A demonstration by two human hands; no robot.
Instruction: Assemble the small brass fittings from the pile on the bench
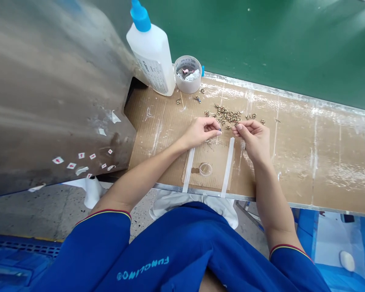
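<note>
A long work surface covered in brown corrugated cardboard point(295, 162) runs beneath both bare forearms, which reach forward from blue sleeves and angle inward. The left hand point(202, 130) lies palm inward, fingers curled, thumb and fingertips pinching something; the right hand point(254, 140) faces it, slightly apart, thumb and forefinger drawn together, though whether they grip a piece I cannot tell. A loose heap of tiny brass-coloured metal parts point(228, 114) lies on the cardboard just beyond the fingertips, mostly between the hands, with strays scattered to either side. The parts look shiny, curved and jumbled, their finer detail too small to read. Smallest is a dark-blue piece point(220, 130), barely showing at the left fingertips.
</note>
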